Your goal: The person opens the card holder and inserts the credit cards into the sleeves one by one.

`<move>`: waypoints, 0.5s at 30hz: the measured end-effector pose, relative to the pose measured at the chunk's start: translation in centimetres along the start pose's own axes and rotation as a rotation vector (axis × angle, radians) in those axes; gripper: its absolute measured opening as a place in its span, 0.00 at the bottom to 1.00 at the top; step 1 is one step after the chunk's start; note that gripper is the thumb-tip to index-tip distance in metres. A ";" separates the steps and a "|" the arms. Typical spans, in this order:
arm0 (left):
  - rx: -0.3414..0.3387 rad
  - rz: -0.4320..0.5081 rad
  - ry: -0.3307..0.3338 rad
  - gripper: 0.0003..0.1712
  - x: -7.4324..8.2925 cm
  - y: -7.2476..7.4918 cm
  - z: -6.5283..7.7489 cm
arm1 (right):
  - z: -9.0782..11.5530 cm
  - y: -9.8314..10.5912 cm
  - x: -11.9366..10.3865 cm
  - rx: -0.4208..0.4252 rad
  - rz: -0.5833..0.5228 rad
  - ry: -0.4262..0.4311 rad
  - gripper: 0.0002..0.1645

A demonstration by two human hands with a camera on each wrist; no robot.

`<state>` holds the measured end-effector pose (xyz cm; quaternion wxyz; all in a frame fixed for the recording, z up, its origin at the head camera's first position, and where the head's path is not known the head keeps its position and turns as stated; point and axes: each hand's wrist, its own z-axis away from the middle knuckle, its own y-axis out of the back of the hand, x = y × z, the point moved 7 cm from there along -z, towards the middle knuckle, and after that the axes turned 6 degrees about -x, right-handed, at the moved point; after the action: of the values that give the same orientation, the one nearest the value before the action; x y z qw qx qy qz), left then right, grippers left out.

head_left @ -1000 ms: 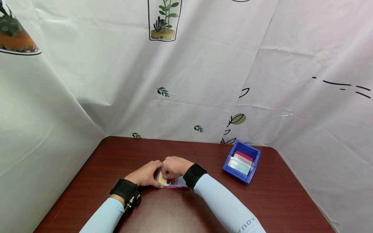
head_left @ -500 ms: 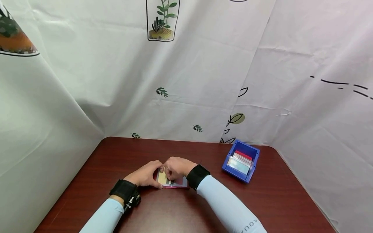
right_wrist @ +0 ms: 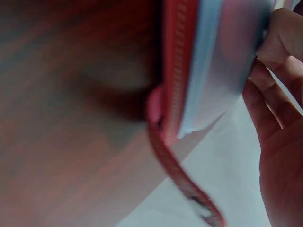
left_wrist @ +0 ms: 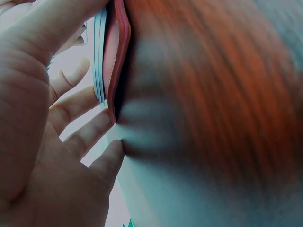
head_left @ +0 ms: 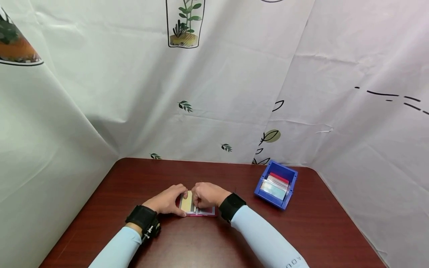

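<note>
A red card holder (head_left: 214, 214) with clear sleeves lies open on the table, a pale yellow panel (head_left: 186, 204) showing at its left. My left hand (head_left: 165, 201) holds its left side, the thumb at the near edge and the fingers at the far edge. Over the middle, my right hand (head_left: 208, 194) has curled fingers and pinches at the clear sleeves (right_wrist: 232, 61); exactly what lies between the fingertips is hidden. In the right wrist view a red snap strap (right_wrist: 177, 172) sticks out from the holder's stitched edge.
A blue plastic box (head_left: 268, 200) stands at the table's back right, with several cards or sleeves (head_left: 275, 188) and a red piece inside. A white printed cloth (head_left: 201, 126) hangs behind the brown table (head_left: 174, 245).
My right hand has shifted slightly to the right across the card holder, uncovering more of the yellow panel. The left hand keeps its place at the left side.
</note>
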<state>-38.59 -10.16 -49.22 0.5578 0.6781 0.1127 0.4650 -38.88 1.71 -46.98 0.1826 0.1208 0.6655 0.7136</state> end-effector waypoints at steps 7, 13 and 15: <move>-0.023 -0.016 0.010 0.31 0.2 0.0 -0.4 | 1.5 0.2 0.3 0.114 -0.025 0.031 0.13; -0.056 -0.028 0.042 0.31 0.5 0.1 -0.4 | 3.1 0.6 1.4 0.134 -0.059 -0.017 0.10; -0.070 -0.036 0.052 0.31 0.7 0.0 -0.4 | 4.0 0.9 2.2 0.146 -0.049 -0.040 0.08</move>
<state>-38.53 -9.43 -48.85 0.5862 0.6440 0.1229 0.4759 -39.28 6.19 -45.94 0.2038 0.1317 0.7148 0.6559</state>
